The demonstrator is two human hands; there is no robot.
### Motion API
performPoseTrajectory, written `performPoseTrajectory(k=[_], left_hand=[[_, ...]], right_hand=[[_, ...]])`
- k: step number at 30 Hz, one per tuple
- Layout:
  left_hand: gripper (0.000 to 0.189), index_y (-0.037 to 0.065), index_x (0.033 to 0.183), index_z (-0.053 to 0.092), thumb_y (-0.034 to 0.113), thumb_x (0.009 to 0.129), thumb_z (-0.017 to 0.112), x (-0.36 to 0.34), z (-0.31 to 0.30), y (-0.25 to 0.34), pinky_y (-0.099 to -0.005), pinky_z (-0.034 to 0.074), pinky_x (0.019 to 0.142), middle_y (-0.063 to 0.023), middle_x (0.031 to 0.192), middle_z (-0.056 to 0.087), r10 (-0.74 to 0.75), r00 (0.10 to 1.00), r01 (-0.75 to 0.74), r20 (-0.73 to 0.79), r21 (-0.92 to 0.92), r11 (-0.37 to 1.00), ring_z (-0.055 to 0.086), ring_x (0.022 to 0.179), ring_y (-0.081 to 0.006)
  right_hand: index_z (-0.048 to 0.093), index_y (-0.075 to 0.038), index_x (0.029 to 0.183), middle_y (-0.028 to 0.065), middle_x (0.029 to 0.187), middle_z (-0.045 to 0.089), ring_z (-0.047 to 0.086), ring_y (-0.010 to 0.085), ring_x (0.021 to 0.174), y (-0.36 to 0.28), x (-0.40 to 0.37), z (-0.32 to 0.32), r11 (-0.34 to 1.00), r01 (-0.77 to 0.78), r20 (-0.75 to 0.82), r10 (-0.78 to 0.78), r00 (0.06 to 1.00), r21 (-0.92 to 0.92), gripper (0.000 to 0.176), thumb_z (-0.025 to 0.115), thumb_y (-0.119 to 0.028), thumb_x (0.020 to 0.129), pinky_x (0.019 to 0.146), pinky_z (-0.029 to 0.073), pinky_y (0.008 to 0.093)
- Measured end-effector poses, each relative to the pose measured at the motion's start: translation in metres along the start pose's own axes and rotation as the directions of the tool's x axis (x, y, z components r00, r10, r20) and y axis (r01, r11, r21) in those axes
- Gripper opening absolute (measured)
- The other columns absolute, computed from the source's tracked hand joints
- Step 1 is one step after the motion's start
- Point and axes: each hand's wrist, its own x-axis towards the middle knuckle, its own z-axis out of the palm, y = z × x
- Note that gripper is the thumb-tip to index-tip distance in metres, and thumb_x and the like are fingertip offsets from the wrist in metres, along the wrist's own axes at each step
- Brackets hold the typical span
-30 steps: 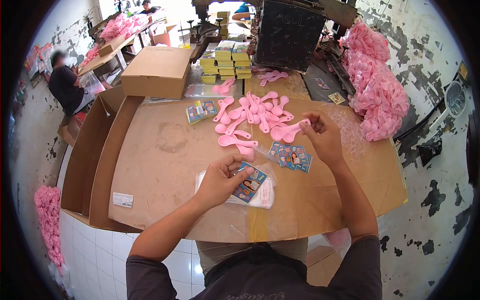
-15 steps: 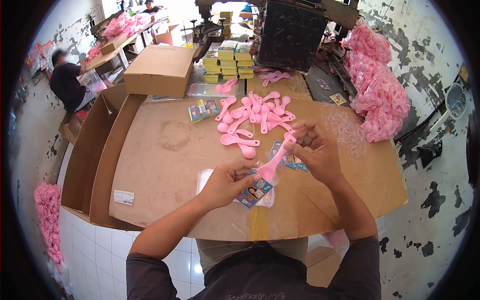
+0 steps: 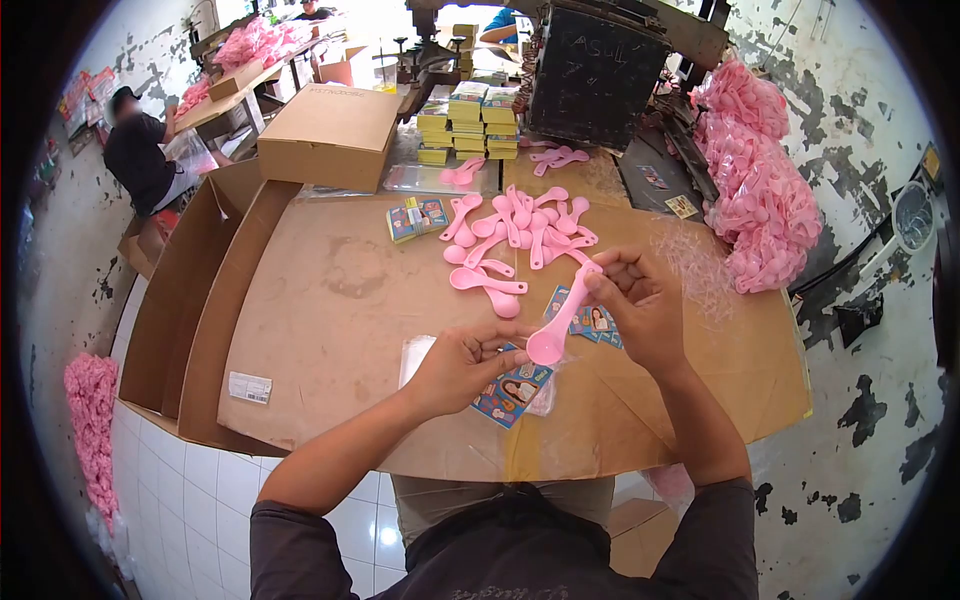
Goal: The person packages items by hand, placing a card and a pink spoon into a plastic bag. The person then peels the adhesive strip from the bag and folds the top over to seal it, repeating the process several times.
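Observation:
My right hand pinches a pink measuring spoon by its handle, with the bowl pointing down toward my left hand. My left hand is closed on the top edge of a blue printed card; a clear plastic sleeve seems to be around it, though its outline is hard to make out. The spoon's bowl is at the card's upper edge, close to my left fingertips. Beneath lie clear plastic bags, partly covered by my left hand. More blue cards lie behind the spoon.
A loose pile of pink spoons lies beyond my hands, beside a banded card bundle. Farther back are a closed cardboard box, stacked cards and a black machine. Bagged pink spoons stand right. A person sits far left.
The spoon's bowl has come forward over the card's upper edge and shows more of its inside. My right fingers have shifted slightly on the handle. The whole view has shifted a little.

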Motion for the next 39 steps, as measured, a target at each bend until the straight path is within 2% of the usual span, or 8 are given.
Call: performPoseTrajectory(k=[11, 14, 20, 23, 26, 33, 36, 39], left_hand=[[0.037, -0.005, 0.137, 0.059, 0.01, 0.104, 0.063, 0.001, -0.004, -0.006, -0.0269, 0.057, 0.091, -0.0103, 0.119, 0.073, -0.088, 0.995, 0.089, 0.039, -0.006, 0.996, 0.069, 0.106, -0.0113], [0.036, -0.005, 0.136, 0.059, 0.013, 0.105, 0.063, 0.001, -0.004, -0.006, -0.0262, 0.056, 0.09, -0.0095, 0.118, 0.073, -0.073, 0.997, 0.073, 0.039, -0.001, 0.997, 0.069, 0.104, -0.011], [0.034, -0.003, 0.133, 0.062, 0.015, 0.105, 0.064, 0.0, -0.003, 0.007, -0.0256, 0.056, 0.087, -0.0083, 0.114, 0.075, -0.094, 0.996, 0.093, 0.006, 0.082, 0.992, 0.069, 0.1, -0.0094], [0.034, 0.0, 0.133, 0.062, 0.02, 0.105, 0.063, 0.002, -0.005, -0.001, -0.0256, 0.056, 0.085, -0.0096, 0.112, 0.076, -0.017, 0.999, 0.018, 0.037, -0.032, 0.999, 0.069, 0.098, -0.0096], [0.036, 0.002, 0.134, 0.062, 0.024, 0.106, 0.063, 0.001, -0.007, 0.003, -0.0261, 0.055, 0.085, -0.0099, 0.111, 0.076, -0.007, 0.996, 0.016, 0.084, -0.099, 0.995, 0.07, 0.097, -0.0102], [0.044, 0.004, 0.143, 0.055, 0.025, 0.105, 0.064, -0.002, -0.015, 0.005, -0.0322, 0.054, 0.096, -0.0114, 0.126, 0.071, -0.116, 0.971, 0.133, 0.21, -0.071, 0.989, 0.067, 0.117, -0.0174], [0.047, 0.006, 0.146, 0.052, 0.025, 0.104, 0.064, 0.002, -0.002, 0.012, -0.0372, 0.047, 0.108, -0.012, 0.139, 0.064, 0.248, 0.969, -0.248, 0.008, 0.006, 0.969, 0.058, 0.132, -0.0212], [0.051, 0.008, 0.15, 0.049, 0.02, 0.103, 0.064, 0.001, -0.015, 0.018, -0.0406, 0.039, 0.116, -0.0117, 0.147, 0.057, 0.362, 0.919, -0.392, 0.153, 0.283, 0.875, 0.048, 0.142, -0.0227]], right_hand=[[0.063, 0.002, 0.113, 0.0088, 0.099, 0.073, 0.072, 0.013, 0.09, 0.007, -0.014, 0.009, 0.945, 0.223, 0.035, -0.222, 0.975, -0.237, 0.021, 0.073, -0.002, 0.096, 0.08, 0.059, 0.0279], [0.063, 0.001, 0.111, 0.0089, 0.1, 0.073, 0.072, 0.013, 0.092, 0.012, -0.011, 0.008, 0.966, 0.248, -0.1, -0.254, 0.962, -0.074, 0.02, 0.074, -0.002, 0.095, 0.083, 0.058, 0.0281], [0.063, 0.001, 0.115, 0.0102, 0.11, 0.07, 0.069, 0.0145, 0.104, 0.009, -0.023, 0.011, 0.988, 0.115, 0.066, -0.108, 0.992, -0.102, 0.02, 0.071, -0.004, 0.097, 0.091, 0.056, 0.031], [0.062, -0.001, 0.125, 0.0119, 0.122, 0.066, 0.063, 0.0176, 0.117, 0.004, -0.015, -0.001, 0.867, 0.35, 0.404, -0.196, 0.894, -0.354, 0.028, 0.069, -0.008, 0.099, 0.098, 0.051, 0.0376], [0.065, -0.004, 0.125, 0.0121, 0.131, 0.062, 0.057, 0.0214, 0.126, -0.005, -0.01, -0.001, 0.982, 0.083, 0.35, -0.018, 0.937, -0.171, 0.028, 0.068, -0.01, 0.098, 0.103, 0.046, 0.0422], [0.073, -0.007, 0.108, 0.0078, 0.123, 0.066, 0.062, 0.0275, 0.118, -0.046, 0.008, 0.011, 0.821, 0.501, 0.612, -0.253, 0.749, -0.274, 0.015, 0.069, -0.005, 0.093, 0.101, 0.047, 0.0432], [0.073, -0.007, 0.102, 0.0066, 0.113, 0.069, 0.065, 0.0282, 0.109, -0.079, 0.014, 0.009, 0.743, 0.592, 0.612, -0.32, 0.724, -0.311, 0.013, 0.072, -0.005, 0.09, 0.093, 0.051, 0.0421], [0.072, -0.006, 0.097, 0.008, 0.102, 0.071, 0.069, 0.0273, 0.095, -0.094, 0.011, 0.014, 0.529, 0.648, 0.639, -0.234, 0.733, -0.549, 0.011, 0.074, -0.005, 0.086, 0.083, 0.054, 0.0397]])
